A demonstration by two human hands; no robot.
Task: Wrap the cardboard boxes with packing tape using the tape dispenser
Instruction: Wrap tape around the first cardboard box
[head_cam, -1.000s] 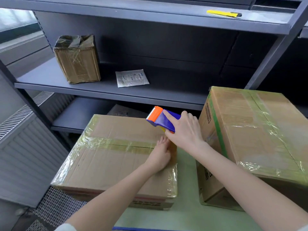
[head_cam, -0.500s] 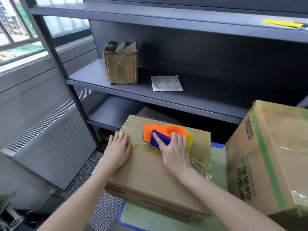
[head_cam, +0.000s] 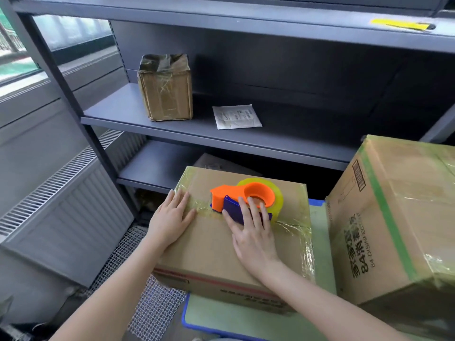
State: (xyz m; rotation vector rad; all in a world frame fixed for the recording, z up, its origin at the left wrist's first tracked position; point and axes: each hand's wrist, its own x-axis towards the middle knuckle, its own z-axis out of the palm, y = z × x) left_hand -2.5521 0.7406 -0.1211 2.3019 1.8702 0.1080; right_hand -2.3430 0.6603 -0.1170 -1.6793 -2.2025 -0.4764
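A flat cardboard box [head_cam: 214, 244] lies in front of me, with clear tape across its top and down its right side. The orange and blue tape dispenser [head_cam: 236, 200], loaded with a yellowish roll, sits on the box's top. My right hand [head_cam: 251, 232] holds the dispenser's blue handle, fingers laid over it. My left hand [head_cam: 170, 217] lies flat on the taped strip at the box's left edge. A larger taped box [head_cam: 398, 217] with a green band stands at the right.
A small taped box [head_cam: 165, 87] and a white packet [head_cam: 236, 116] sit on the grey middle shelf [head_cam: 283, 141]. A yellow knife [head_cam: 401, 24] lies on the top shelf. A radiator [head_cam: 61, 205] stands at the left, wire mesh [head_cam: 150, 306] on the floor. The boxes rest on a blue-edged table [head_cam: 246, 316].
The dispenser came down from above the box's right side onto its top and moved left. My left hand shifted from the box's right part to its left edge. The view swung left.
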